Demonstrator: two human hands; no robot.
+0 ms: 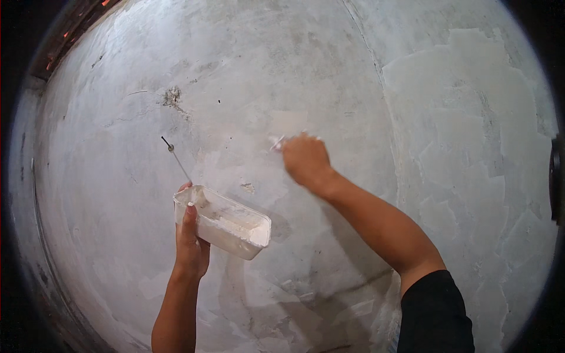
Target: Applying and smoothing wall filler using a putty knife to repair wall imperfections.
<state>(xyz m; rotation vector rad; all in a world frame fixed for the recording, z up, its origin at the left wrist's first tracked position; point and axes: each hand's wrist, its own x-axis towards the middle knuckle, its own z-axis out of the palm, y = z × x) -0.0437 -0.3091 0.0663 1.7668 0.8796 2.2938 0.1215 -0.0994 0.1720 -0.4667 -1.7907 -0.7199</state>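
My left hand [191, 238] grips a long pale plastic tray [240, 240] by its end, with the thumb over the near side; white paste coats the inside. At the wall, my right hand [306, 154] is closed round a small white-smeared tool [276, 143], mostly hidden by the fingers, so its exact shape is unclear. Just above that hand, a pale freshly coated patch [287, 119] shows on the grey plastered wall [118, 194].
A thin metal rod [179, 165] sticks out at a nail-like fixing above the tray. The wall has a chipped spot [172, 97], a long vertical crack and a broader skim-coated section [471, 147] at the right. A dark edge with gaps runs along the top left.
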